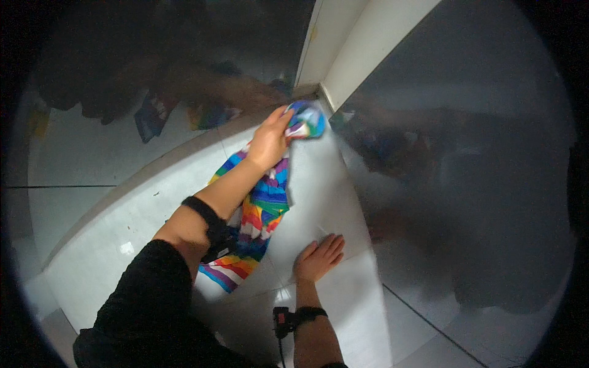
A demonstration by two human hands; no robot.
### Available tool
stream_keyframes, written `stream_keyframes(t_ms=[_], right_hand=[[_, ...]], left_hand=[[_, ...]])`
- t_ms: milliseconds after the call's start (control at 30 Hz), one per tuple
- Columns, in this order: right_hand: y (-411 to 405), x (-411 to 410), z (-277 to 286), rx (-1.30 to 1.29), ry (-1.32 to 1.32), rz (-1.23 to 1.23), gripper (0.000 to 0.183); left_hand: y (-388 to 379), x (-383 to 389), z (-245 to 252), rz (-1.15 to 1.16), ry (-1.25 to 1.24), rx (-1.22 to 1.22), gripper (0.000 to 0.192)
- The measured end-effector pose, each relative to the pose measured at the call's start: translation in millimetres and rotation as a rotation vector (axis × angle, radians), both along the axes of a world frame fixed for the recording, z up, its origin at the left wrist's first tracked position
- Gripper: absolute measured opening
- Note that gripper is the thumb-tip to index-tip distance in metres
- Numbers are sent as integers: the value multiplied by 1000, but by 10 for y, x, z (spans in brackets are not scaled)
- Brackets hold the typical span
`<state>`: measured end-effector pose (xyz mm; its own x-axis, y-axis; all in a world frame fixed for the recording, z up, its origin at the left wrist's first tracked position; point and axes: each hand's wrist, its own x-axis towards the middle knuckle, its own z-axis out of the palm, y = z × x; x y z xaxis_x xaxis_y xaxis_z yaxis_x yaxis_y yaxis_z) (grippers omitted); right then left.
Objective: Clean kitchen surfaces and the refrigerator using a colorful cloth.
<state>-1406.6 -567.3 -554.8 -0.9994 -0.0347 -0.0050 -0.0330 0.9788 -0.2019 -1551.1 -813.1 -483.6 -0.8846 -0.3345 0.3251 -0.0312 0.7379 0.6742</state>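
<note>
My left hand [271, 142] reaches out towards the corner and grips a bunched end of a rainbow-striped cloth [267, 198], its fingers partly hidden by the folds. This bunched end is slightly blurred and lies on or just above the pale tiled floor. The rest of the cloth trails back beneath my left forearm, which hides part of it. My right hand [320, 257] is spread on the floor tiles, palm down, with nothing in it. A black strapped device sits on each of my forearms.
Dark glossy panels [487, 184] rise at the right and at the upper left [175, 41], reflecting the arms and floor. A whitish post [349, 50] stands between them at the corner. A grey-brown skirting [152, 165] edges the floor at left. Small dark specks [156, 193] lie on the floor.
</note>
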Motion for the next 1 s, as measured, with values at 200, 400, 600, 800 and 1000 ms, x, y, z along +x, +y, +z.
stream_keyframes(t_ms=[200, 400, 600, 800, 1000], right_hand=[[-1, 43, -82, 36, -26, 5, 53], [-63, 43, -58, -7, -5, 37, 53], [-33, 99, -34, 1, -18, 7, 53], [-8, 160, 21, 2, 32, 11, 52], [74, 132, 269, 21, 66, 19, 51]], left_hand=[[183, -232, -100, -95, 73, -420, 49], [39, -460, -457, -265, -203, -671, 46], [125, -814, -423, -257, -563, -560, 44], [111, -803, -318, -176, -678, -478, 46], [-193, -272, -90, -170, -781, -306, 47]])
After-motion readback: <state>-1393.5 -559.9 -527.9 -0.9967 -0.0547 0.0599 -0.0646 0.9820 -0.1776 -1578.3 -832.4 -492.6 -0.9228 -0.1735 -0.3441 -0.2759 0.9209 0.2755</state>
